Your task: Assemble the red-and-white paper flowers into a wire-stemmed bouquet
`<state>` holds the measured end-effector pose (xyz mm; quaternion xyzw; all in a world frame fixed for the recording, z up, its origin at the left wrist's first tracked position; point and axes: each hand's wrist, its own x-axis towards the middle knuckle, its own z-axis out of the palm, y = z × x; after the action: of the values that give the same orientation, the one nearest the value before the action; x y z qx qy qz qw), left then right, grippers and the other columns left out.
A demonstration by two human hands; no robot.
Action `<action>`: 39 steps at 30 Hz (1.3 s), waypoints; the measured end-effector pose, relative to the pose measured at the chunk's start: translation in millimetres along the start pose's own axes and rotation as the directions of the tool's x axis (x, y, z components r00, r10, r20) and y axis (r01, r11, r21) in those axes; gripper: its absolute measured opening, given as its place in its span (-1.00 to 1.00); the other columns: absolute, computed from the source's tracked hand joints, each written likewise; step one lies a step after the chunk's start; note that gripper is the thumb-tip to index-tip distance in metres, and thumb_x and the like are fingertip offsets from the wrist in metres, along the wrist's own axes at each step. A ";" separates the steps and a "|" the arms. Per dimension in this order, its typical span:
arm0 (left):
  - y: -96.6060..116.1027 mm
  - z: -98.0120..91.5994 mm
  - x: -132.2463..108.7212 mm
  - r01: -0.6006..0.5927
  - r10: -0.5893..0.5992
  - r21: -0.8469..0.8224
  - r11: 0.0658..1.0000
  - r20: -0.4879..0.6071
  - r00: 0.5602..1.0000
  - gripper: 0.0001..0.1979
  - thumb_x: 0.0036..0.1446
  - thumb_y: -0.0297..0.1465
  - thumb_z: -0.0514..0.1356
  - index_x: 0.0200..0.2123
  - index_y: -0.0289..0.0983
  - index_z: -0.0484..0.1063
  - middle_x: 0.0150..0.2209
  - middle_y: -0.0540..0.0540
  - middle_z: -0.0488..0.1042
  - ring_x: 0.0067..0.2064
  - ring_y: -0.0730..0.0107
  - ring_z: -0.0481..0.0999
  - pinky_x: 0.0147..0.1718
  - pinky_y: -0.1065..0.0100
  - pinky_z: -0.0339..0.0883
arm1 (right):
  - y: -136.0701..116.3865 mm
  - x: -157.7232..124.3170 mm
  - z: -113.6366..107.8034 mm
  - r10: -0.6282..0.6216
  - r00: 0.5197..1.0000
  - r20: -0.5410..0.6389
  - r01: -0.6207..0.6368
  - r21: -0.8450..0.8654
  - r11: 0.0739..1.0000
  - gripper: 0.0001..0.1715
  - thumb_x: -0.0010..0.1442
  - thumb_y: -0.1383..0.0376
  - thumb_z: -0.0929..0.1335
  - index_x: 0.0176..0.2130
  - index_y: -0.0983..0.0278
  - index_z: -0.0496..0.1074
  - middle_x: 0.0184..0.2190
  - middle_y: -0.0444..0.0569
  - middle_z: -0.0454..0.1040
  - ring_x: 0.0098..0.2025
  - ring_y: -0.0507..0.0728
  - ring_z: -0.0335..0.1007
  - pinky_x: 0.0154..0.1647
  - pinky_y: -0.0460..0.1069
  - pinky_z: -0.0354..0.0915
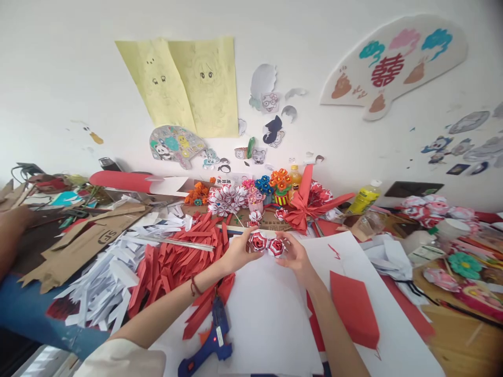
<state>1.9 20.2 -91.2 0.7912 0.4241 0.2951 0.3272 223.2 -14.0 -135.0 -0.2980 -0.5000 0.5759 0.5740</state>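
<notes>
Over a white sheet of paper (pixel 267 314) I hold two red-and-white paper flowers side by side. My left hand (pixel 239 251) is closed round the left flower (pixel 258 241). My right hand (pixel 294 254) pinches the right flower (pixel 276 247). The two flowers touch each other between my hands. Just behind them stands another small red-and-white flower (pixel 255 216).
A blue glue gun (pixel 214 337) lies near my left forearm. Heaps of red strips (pixel 176 267) and white strips (pixel 106 283) lie to the left, with cardboard (pixel 78 241). Finished paper flowers (pixel 228 199), a yellow bottle (pixel 363 199) and another person's arm (pixel 11 230) line the back and left.
</notes>
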 end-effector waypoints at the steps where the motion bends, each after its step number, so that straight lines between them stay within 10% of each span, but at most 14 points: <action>1: -1.1 0.6 -0.5 0.006 -0.006 -0.014 1.000 -0.005 1.000 -0.41 0.06 -0.33 0.32 0.15 -0.29 0.27 -0.37 0.04 0.47 -0.41 0.44 0.40 -0.39 0.43 0.27 | 0.5 0.2 1.0 -0.001 1.000 0.000 0.001 0.002 1.000 -0.21 -0.11 0.35 0.59 0.10 0.04 0.42 0.01 -0.09 0.32 0.06 0.10 0.31 0.04 -0.07 0.29; 11: 4.9 -22.3 4.3 0.060 -0.053 0.033 0.998 -0.167 0.985 -0.54 0.09 -0.21 0.32 0.01 -0.27 0.35 -0.46 0.07 0.40 -0.44 0.40 0.39 -0.43 0.41 0.16 | 3.4 -0.4 -19.2 -0.011 0.996 0.086 0.042 -0.371 0.928 -0.28 0.03 0.21 0.54 0.14 0.14 0.34 0.13 0.03 0.31 0.16 0.18 0.30 0.20 0.06 0.25; 20: 16.6 -41.6 -11.9 0.062 -0.060 0.001 0.998 -0.211 0.976 -0.60 0.16 -0.04 0.23 -0.22 -0.29 0.38 -0.50 0.05 0.40 -0.47 0.41 0.39 -0.49 0.42 0.14 | -7.5 -8.5 -3.1 0.037 0.960 0.276 0.237 -0.880 0.411 -0.44 0.06 0.46 0.39 0.06 0.12 0.46 0.12 0.03 0.34 0.21 0.26 0.21 0.28 0.22 0.13; 29: 33.9 -27.6 -36.9 -0.038 0.033 0.394 0.918 0.019 0.999 -0.60 0.25 -0.05 0.17 -0.11 -0.29 0.38 -0.31 -0.15 0.57 -0.32 0.14 0.57 -0.41 0.32 0.24 | -6.2 -16.3 33.1 -0.094 0.985 0.143 0.160 -0.578 0.800 -0.07 0.21 0.01 0.40 0.39 0.03 -0.07 0.33 0.05 0.11 0.25 0.22 0.22 0.22 0.15 0.25; 34: 42.7 -10.5 -42.4 -0.101 0.002 0.563 0.820 0.174 0.985 -0.61 0.26 -0.18 0.20 -0.05 -0.40 0.38 -0.24 -0.36 0.58 -0.25 -0.07 0.61 -0.37 0.24 0.31 | 0.2 -17.6 54.7 -0.015 0.997 0.082 0.058 -0.557 0.828 -0.32 0.20 0.08 0.44 0.22 0.13 0.24 0.24 0.02 0.29 0.30 0.20 0.20 0.34 0.11 0.13; 39: 45.7 -22.5 -43.6 -0.097 0.024 0.470 0.877 0.158 0.987 -0.57 0.26 -0.14 0.23 0.06 -0.29 0.35 -0.27 -0.16 0.61 -0.25 0.10 0.62 -0.35 0.33 0.30 | -7.7 -14.2 40.9 0.057 0.995 -0.082 -0.080 -0.310 0.947 -0.39 0.17 0.06 0.45 0.15 0.17 0.34 0.12 0.02 0.42 0.07 0.15 0.40 0.11 0.04 0.33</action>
<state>-13.3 -30.8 -50.5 0.8798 0.4333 0.1325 0.1437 190.8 -38.4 -118.0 -0.4231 -0.5534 0.4976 0.5169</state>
